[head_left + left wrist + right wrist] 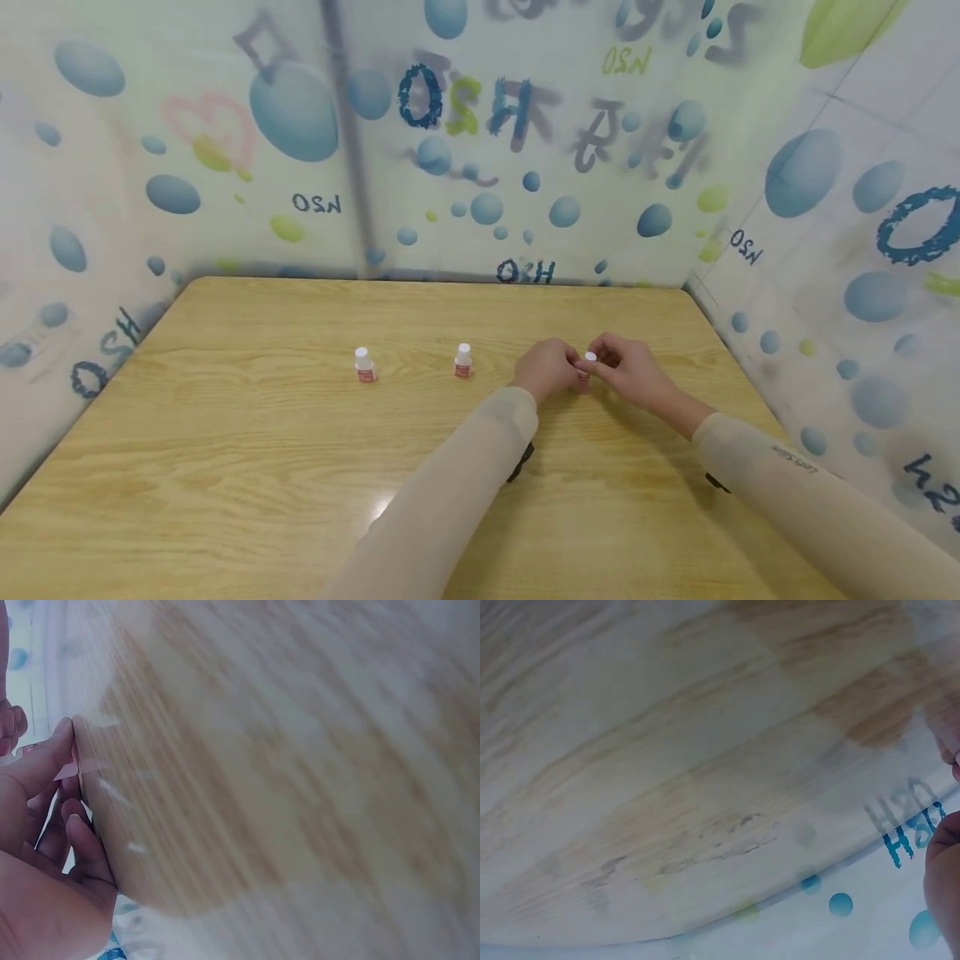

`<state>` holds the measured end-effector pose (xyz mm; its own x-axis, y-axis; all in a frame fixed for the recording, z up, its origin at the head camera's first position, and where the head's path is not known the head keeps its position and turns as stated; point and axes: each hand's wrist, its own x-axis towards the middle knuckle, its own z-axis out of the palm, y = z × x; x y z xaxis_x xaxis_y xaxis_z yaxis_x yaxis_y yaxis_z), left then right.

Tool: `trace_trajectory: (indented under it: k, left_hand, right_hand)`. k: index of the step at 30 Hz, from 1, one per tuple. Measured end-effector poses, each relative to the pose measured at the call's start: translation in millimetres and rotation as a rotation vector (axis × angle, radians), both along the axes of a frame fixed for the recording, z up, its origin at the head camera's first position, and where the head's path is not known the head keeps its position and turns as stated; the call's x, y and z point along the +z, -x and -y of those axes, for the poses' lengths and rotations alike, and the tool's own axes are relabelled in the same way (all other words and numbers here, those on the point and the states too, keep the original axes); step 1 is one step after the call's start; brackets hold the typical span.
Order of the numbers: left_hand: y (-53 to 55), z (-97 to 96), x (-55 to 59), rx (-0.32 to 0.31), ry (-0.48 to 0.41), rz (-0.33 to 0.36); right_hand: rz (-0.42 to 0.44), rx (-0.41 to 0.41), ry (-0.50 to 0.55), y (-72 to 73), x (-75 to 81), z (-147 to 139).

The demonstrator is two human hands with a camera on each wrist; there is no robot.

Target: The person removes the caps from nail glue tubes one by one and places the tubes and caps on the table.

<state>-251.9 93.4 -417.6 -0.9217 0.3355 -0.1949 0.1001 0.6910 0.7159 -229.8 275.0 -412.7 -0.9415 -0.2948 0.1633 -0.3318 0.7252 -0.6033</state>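
A small white bottle [583, 377] with a red label stands on the right part of the table in the head view. My left hand [546, 367] holds its lower body from the left, thumb and fingers round it. From the right, my right hand [632, 372] has its thumb and forefinger at the white cap [590, 357]. In the left wrist view the left hand [45, 847] pinches the pinkish bottle at the left edge, mostly covering it. The right wrist view catches only part of the right hand [943, 877]; the bottle is hidden there.
Two similar capped bottles stand upright farther left: one near the middle [462, 362], another [364, 367] beyond it. They share a wood-grain table [225, 467]. Behind and to both sides rise walls covered with printed bubbles and lettering.
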Motion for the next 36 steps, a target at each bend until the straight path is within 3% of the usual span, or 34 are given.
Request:
trace_trajectory:
  k: [5, 20, 29, 36]
  left_hand:
    - [-1.0, -1.1, 2.0, 0.002, 0.002, 0.001]
    - [-2.2, -1.8, 3.3, 0.009, 0.006, -0.001]
    - [-2.0, -0.3, 2.1, 0.001, 0.003, -0.012]
    - [0.8, -0.1, -2.6, 0.008, -0.008, -0.016]
  right_hand:
    - [0.020, 0.057, 0.005, 0.3, 3.3, -4]
    - [0.074, 0.073, 0.009, 2.4, 8.1, -12]
    - [0.181, 0.008, 0.036, 6.3, 7.8, -12]
    - [0.206, -0.032, 0.069, 7.6, 4.4, -9]
